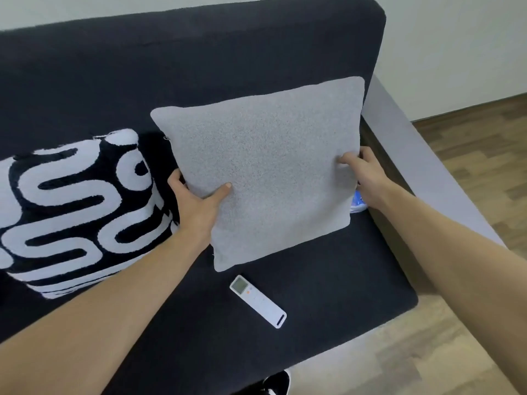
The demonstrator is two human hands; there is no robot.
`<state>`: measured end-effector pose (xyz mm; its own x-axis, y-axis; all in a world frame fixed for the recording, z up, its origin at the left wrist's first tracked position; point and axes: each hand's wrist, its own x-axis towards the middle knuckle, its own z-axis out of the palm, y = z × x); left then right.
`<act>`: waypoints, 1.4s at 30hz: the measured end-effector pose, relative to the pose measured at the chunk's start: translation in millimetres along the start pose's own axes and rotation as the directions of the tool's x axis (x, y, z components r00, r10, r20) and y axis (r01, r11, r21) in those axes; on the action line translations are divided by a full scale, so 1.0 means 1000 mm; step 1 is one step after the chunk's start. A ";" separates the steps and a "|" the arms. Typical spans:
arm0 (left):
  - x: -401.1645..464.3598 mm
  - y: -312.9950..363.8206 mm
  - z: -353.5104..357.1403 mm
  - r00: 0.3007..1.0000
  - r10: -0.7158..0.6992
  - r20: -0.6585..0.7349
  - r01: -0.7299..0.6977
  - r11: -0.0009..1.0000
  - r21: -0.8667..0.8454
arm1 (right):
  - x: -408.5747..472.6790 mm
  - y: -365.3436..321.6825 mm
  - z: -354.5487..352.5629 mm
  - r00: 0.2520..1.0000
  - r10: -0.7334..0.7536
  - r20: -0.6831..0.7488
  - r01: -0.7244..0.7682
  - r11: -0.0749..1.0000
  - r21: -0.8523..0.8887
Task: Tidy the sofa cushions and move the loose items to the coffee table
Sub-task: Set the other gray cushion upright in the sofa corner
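Observation:
A light grey square cushion (265,166) stands upright on the dark sofa (199,67), leaning toward the backrest at the right end. My left hand (196,203) grips its lower left edge, thumb on the front. My right hand (362,172) holds its right edge, fingers curled around it. A black-and-white patterned cushion (77,206) lies at the left. A white remote control (258,301) lies on the seat in front of the grey cushion. A small blue-and-white item (358,201) peeks out behind the cushion's right edge, mostly hidden.
The sofa's grey armrest (399,132) runs along the right side. Wooden floor (484,166) lies beyond it and in front of the seat. A black-and-white shoe (275,383) shows at the bottom edge. No coffee table is in view.

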<state>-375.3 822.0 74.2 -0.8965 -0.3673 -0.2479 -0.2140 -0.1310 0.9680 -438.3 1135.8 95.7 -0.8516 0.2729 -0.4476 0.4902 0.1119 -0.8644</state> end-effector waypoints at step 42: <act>-0.058 -0.006 0.085 0.943 -0.204 0.263 0.143 0.962 0.233 | -0.089 0.066 -0.037 0.901 0.150 -0.408 -0.102 0.985 0.137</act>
<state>-354.9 922.3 86.0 -0.9039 -0.0777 -0.4206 -0.4241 0.0362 0.9049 -323.5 1154.6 86.7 -0.6180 0.6521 -0.4392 0.5441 -0.0484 -0.8376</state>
